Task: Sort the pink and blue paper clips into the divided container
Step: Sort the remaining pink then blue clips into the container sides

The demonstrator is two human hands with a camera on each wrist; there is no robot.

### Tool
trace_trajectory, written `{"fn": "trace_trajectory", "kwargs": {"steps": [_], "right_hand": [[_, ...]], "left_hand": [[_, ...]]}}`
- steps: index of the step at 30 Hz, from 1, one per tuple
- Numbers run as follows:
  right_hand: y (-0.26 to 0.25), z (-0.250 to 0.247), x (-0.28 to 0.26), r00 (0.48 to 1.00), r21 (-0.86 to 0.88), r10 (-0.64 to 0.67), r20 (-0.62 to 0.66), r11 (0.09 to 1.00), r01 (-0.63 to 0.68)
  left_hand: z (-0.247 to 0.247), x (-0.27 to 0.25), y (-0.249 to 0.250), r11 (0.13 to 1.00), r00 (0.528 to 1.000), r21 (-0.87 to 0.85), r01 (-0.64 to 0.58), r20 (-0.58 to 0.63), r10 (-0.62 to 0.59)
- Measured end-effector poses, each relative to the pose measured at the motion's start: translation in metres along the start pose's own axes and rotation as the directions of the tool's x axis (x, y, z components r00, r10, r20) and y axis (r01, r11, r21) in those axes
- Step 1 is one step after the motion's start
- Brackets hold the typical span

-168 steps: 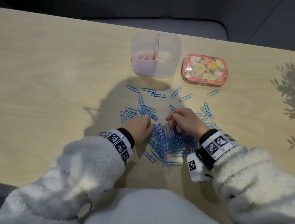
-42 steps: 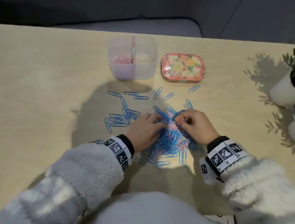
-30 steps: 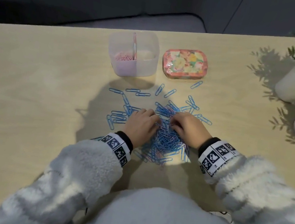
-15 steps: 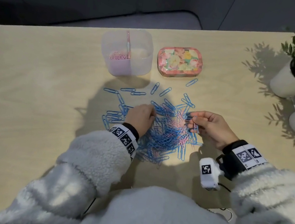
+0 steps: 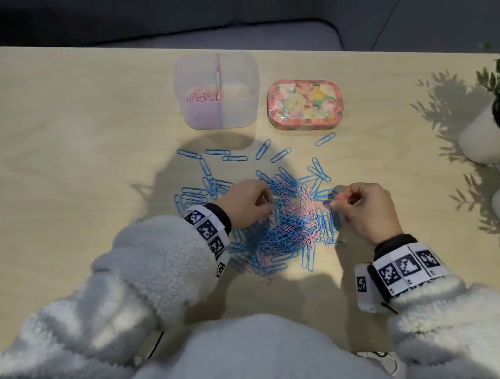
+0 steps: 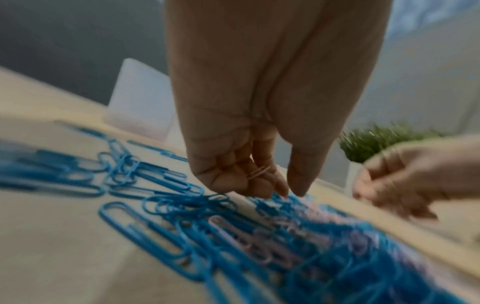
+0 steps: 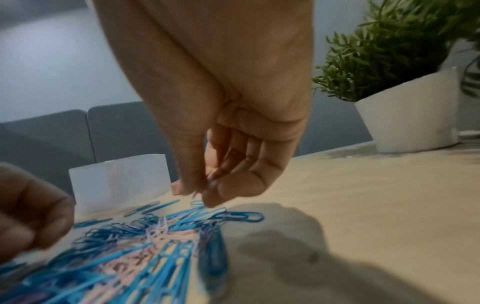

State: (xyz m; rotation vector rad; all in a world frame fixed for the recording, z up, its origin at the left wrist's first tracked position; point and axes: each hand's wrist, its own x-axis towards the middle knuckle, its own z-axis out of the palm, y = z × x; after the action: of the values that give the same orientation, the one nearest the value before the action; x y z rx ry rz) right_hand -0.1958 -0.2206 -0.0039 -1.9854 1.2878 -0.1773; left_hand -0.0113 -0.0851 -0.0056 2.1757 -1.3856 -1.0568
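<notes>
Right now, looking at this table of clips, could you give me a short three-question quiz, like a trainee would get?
1. True or false: the right-hand compartment of the clear plastic divided container already holds blue paper clips.
2. Which lies nearest the flowery pink tin with rounded corners? A) a lone blue wire paper clip B) the white plant pot C) the mixed heap of blue and pink clips
3. Fill in: the left hand holds a clip of ____ colour.

Key
1. False: only the left compartment holds clips, and they are pink.
2. A.
3. Pink, tucked in its curled fingers, in the left wrist view.
</notes>
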Motion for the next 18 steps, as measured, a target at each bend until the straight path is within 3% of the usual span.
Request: {"fn": "trace_trajectory", "kwargs": {"steps": [2,3,6,10,14,18], "right_hand": [[-0.001,0.003,0.002,1.0,0.003,0.004,-0.017,1.0,-0.004],[-0.001,0.005,0.003,1.0,0.103,0.024,0.011,0.994,-0.025],[-0.014,0.017,0.001,0.993,0.227,-0.042,0.113,0.974,0.015],[-0.027,0.027,0.007,0.925,-0.11,-0.235,0.298,0.954,0.278],[-0.03,0.033,0.006,0.851,-0.23,-0.341,0.4,0.861,0.453],[-0.025,0.038,0.003,0.86,-0.186,-0.337,0.384,0.884,0.429]], "left_hand": [[0.007,0.0,-0.002,0.988,0.999,0.149,-0.039,-0.002,0.04],[0.009,-0.001,-0.002,0.98,0.998,0.19,-0.054,-0.003,0.056],[0.01,-0.002,-0.004,0.975,0.998,0.214,-0.061,-0.006,0.064],[0.004,-0.006,-0.006,0.982,0.998,0.181,-0.051,-0.014,0.055],[-0.014,-0.009,-0.01,1.0,0.997,0.011,-0.024,-0.071,0.025],[-0.022,0.005,-0.008,0.94,0.992,-0.32,0.117,-0.008,-0.126]]}}
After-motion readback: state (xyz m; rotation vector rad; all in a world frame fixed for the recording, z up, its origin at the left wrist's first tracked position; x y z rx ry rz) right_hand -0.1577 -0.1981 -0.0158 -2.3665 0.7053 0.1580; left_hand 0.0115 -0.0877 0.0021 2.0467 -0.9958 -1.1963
